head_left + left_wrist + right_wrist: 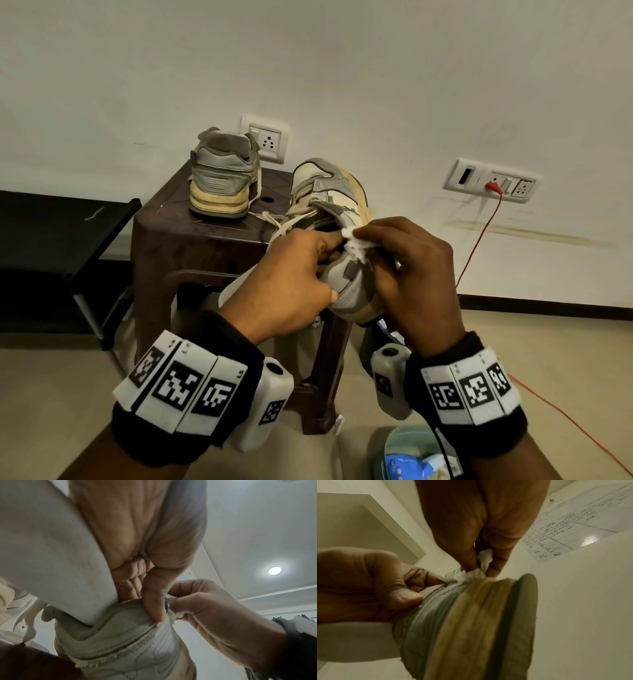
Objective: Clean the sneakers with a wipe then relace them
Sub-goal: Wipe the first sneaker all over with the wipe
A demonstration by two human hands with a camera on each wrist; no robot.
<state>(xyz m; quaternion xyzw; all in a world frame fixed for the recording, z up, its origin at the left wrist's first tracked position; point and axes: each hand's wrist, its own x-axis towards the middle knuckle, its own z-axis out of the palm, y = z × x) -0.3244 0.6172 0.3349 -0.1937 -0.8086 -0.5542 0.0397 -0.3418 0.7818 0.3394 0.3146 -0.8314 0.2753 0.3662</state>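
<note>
A worn cream and grey sneaker (329,195) is held up over the stool's front right corner, heel toward me. My left hand (291,274) grips its heel collar (120,635), fingers tucked inside the opening and thumb on the outside. My right hand (407,260) pinches a crumpled white wipe (354,246) against the top of the heel (462,601); the wipe (483,563) shows between thumb and fingers. Loose cream laces (291,222) trail from the shoe. The second sneaker (222,178) stands on the stool, heel facing me.
The dark brown plastic stool (178,233) stands against a wall with sockets (489,180) and a red cable (479,240). A dark rack (68,246) is on the left. On the floor by my right wrist lies a teal bowl (411,445) with blue and white packets.
</note>
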